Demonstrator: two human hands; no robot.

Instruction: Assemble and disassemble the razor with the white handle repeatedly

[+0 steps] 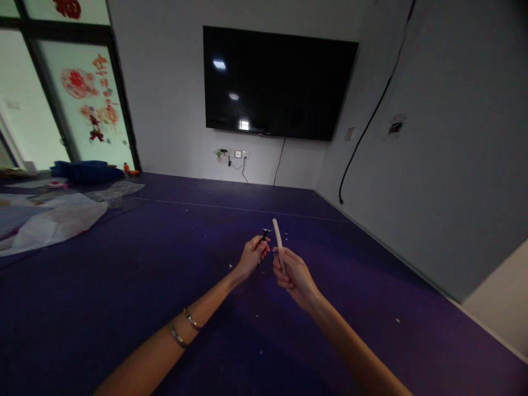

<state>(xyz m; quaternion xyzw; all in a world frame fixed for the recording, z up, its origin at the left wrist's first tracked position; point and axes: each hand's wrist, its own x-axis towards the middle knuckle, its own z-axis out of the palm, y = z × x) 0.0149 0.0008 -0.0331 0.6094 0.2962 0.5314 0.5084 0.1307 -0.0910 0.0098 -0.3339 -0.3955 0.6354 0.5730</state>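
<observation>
In my left hand (251, 256) is a small black-handled tool (264, 235) with a silvery T-shaped head, like a peeler or razor; the fingers close round its handle. My right hand (295, 275) grips a smooth, pale, slightly curved stick (276, 231), with its upper end pointing up and away from me. What the stick is made of I cannot tell. The two hands are close together, and a narrow gap separates the tool's head from the stick. My fingers hide the stick's lower part and some of the tool's handle.
Small white bits (397, 320) are scattered over the dark purple floor (165, 308). Crumpled whitish sheeting (66, 217) and a dark blue cloth bundle (88, 171) lie at the left. A black cable (367, 129) hangs along the right wall; a television (280, 82) is mounted ahead.
</observation>
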